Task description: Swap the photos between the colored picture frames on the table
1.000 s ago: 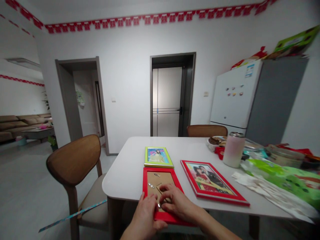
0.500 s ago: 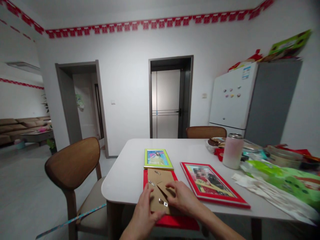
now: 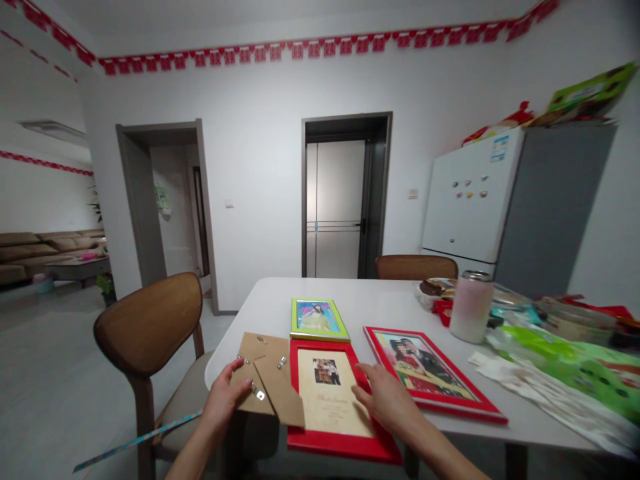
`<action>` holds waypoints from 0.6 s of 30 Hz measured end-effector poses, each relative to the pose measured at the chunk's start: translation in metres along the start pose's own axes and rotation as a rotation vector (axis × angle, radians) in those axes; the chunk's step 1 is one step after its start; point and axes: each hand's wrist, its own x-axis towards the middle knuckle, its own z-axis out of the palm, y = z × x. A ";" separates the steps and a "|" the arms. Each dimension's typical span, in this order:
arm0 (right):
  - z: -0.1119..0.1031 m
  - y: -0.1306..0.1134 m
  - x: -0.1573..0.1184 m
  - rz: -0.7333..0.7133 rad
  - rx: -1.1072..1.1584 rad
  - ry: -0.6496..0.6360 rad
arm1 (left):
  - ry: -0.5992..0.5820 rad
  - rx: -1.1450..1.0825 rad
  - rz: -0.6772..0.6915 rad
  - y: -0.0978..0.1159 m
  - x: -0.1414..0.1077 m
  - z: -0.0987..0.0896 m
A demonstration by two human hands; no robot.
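Observation:
A red frame (image 3: 345,447) lies at the table's front edge with a cream printed sheet (image 3: 330,400) showing inside it; the sheet bears a small photo. To its left is the brown backing board (image 3: 270,373), with metal clips and a stand flap, tilted over the table edge. My left hand (image 3: 226,393) grips the board's left side between thumb and fingers. Over the right side of the red frame, my right hand (image 3: 383,397) is spread and holds nothing. Beyond lies a green frame (image 3: 319,319) with a picture, and a second red frame (image 3: 430,373) lies at the right.
A pink bottle (image 3: 471,307) stands on the white table (image 3: 280,290) at the right. Near it are food containers, a green package (image 3: 565,360) and white cloth gloves (image 3: 545,393). Wooden chairs stand at the left (image 3: 150,327) and at the far side (image 3: 417,267).
The backing board has come off the red frame and moved left in my left hand, uncovering the cream sheet. My right hand has let go of the board and moved slightly right.

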 end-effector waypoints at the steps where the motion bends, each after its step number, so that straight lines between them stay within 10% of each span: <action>1: 0.003 0.006 0.000 0.032 -0.032 -0.020 | 0.008 0.077 0.009 -0.001 0.001 -0.006; 11: 0.011 0.015 0.008 0.167 0.131 0.013 | 0.222 0.860 0.209 -0.012 0.011 -0.021; 18: -0.017 -0.006 -0.005 0.369 1.128 -0.184 | -0.059 0.766 0.444 -0.002 -0.027 0.079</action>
